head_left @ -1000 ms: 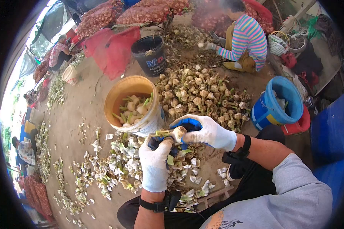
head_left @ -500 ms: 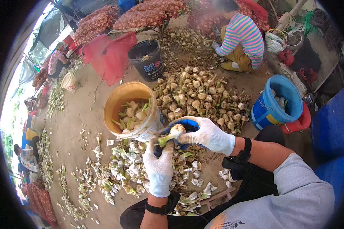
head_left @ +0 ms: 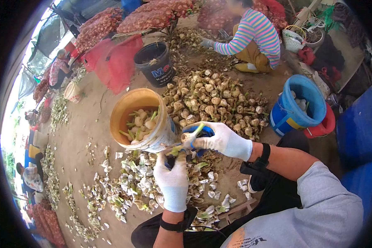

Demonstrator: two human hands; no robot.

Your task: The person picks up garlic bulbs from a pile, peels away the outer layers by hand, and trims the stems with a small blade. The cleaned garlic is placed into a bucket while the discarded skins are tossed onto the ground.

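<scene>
In white gloves with blue palms, both my hands meet just in front of the yellow bucket. My right hand [head_left: 219, 140] is closed around a garlic bulb [head_left: 187, 138], whose green stem points up and right. My left hand [head_left: 171, 177] is closed just below it, thumb and fingers pinching a strip of garlic skin [head_left: 175, 150]. My fingers partly hide the bulb. Peeled garlic with short green stems lies in the yellow bucket [head_left: 119, 111]. A heap of unpeeled garlic [head_left: 215, 97] lies beyond my hands, and shed skins [head_left: 140, 182] cover the ground below.
A black bucket [head_left: 155, 68] stands behind the yellow one. To the right, a blue bucket [head_left: 279, 115] holds white bulbs beside a red basin [head_left: 324, 126]. A person in a striped top [head_left: 256, 35] crouches beyond the heap. Full red net sacks [head_left: 153, 20] lie at the back.
The bulb has turned in my right hand: its stem pointed down-left toward my left hand and now points up-right. The person in stripes has moved an arm forward over the garlic.
</scene>
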